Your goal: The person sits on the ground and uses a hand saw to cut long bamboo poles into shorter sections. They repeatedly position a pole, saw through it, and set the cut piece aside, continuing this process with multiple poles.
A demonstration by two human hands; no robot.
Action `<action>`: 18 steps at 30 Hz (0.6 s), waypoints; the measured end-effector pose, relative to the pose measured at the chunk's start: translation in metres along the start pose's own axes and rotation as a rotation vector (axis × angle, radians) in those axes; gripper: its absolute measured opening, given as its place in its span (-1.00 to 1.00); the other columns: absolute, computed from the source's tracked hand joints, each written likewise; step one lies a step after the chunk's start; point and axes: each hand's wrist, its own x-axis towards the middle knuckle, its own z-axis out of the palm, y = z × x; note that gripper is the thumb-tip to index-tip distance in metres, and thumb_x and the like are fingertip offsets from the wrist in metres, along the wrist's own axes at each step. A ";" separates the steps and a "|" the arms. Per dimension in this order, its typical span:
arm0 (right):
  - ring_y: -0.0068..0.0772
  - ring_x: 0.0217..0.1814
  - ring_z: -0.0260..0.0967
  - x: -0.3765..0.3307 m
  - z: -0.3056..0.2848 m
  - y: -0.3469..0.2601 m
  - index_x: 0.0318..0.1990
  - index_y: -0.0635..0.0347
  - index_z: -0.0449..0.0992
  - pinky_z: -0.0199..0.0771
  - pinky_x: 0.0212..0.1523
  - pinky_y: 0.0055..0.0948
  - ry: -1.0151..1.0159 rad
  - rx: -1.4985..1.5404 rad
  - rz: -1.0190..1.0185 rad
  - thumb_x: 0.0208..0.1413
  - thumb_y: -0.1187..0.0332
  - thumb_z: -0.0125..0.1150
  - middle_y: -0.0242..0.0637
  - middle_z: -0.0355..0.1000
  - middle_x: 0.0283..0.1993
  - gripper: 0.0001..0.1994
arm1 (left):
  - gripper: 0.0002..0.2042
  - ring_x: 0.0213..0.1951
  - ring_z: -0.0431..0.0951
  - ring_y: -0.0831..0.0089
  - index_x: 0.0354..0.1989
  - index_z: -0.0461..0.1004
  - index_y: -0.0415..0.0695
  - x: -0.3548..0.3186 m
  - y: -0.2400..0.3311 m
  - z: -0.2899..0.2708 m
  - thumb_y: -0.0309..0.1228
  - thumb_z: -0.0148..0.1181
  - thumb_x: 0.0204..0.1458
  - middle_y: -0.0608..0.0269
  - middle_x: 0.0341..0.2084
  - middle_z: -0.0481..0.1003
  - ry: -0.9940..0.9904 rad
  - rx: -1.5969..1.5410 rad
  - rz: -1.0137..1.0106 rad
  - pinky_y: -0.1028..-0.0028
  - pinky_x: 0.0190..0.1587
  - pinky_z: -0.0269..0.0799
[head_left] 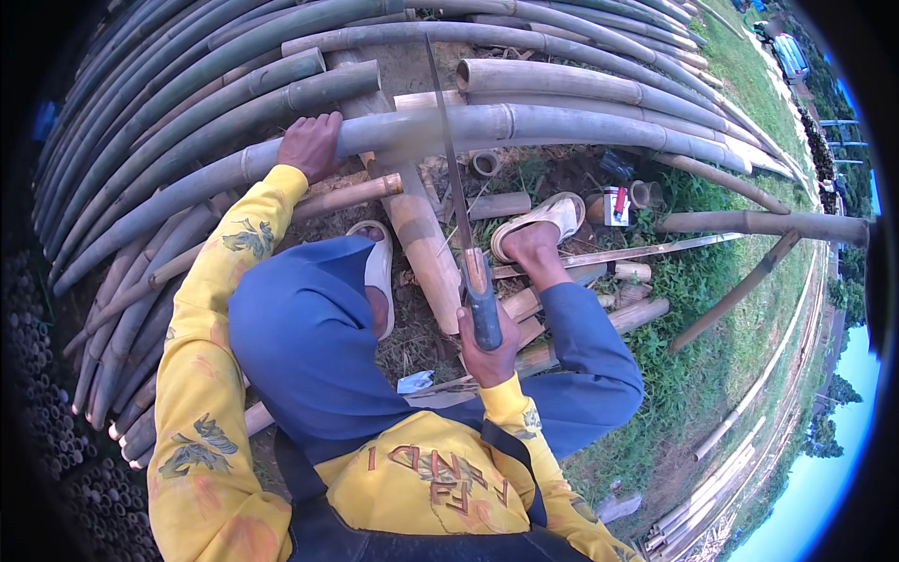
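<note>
A long, thick grey-green bamboo pole (571,122) lies crosswise in front of me, resting over another bamboo piece (426,244) that runs toward me. My left hand (311,147) is wrapped over the pole, left of its middle. In my right hand (492,347) is a handsaw (458,201), gripped by its dark handle with the blade pointing away from me. The blade crosses the pole to the right of my left hand. A blur on the pole beside the blade hides whether there is a cut.
Many bamboo poles (225,80) lie stacked at the far side and left. Short cut pieces (501,205) lie near my feet. A red lighter on a white pack (616,206) sits beyond my right foot. Propped poles (763,223) stand at the right, over grass.
</note>
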 end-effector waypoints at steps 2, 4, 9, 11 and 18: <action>-0.58 -0.50 0.29 -0.055 -0.022 -0.003 -0.20 0.29 0.56 0.36 -0.41 -0.46 0.072 -0.107 -0.093 0.15 0.53 0.35 -0.30 0.43 -0.50 -0.90 | -0.47 -0.12 0.64 0.09 -0.13 0.40 -0.14 0.003 -0.007 0.000 -0.26 0.56 -0.24 0.07 -0.22 0.58 0.001 0.001 -0.027 0.20 0.00 0.51; -0.59 -0.50 0.30 -0.058 -0.030 -0.002 -0.20 0.29 0.57 0.37 -0.41 -0.45 0.064 -0.111 -0.066 0.15 0.52 0.35 -0.31 0.44 -0.50 -0.89 | -0.47 -0.12 0.64 0.09 -0.12 0.40 -0.13 -0.001 -0.002 -0.003 -0.27 0.56 -0.25 0.06 -0.22 0.58 -0.005 -0.009 -0.032 0.19 0.00 0.51; -0.60 -0.49 0.29 0.043 0.008 0.012 -0.19 0.29 0.56 0.37 -0.40 -0.44 -0.004 0.043 -0.014 0.16 0.52 0.35 -0.32 0.43 -0.49 -0.89 | -0.49 -0.11 0.63 0.06 -0.13 0.40 -0.14 0.012 0.003 -0.004 -0.26 0.53 -0.23 0.03 -0.21 0.58 0.014 -0.035 -0.021 0.19 0.02 0.50; -0.60 -0.48 0.28 0.028 0.012 0.013 -0.19 0.29 0.56 0.37 -0.40 -0.45 0.011 0.014 -0.027 0.17 0.51 0.35 -0.31 0.44 -0.49 -0.89 | -0.49 -0.12 0.63 0.05 -0.13 0.40 -0.14 0.012 -0.003 -0.007 -0.26 0.53 -0.23 0.02 -0.21 0.59 -0.018 -0.015 -0.010 0.18 0.02 0.50; -0.39 -0.41 0.53 -0.056 -0.026 0.008 -0.08 0.29 0.62 0.52 -0.27 -0.42 0.028 -0.153 -0.039 0.12 0.56 0.37 -0.18 0.58 -0.35 -0.79 | -0.47 -0.12 0.64 0.05 -0.12 0.40 -0.14 0.006 -0.004 -0.004 -0.21 0.54 -0.22 0.03 -0.22 0.59 -0.026 -0.020 -0.030 0.18 0.02 0.51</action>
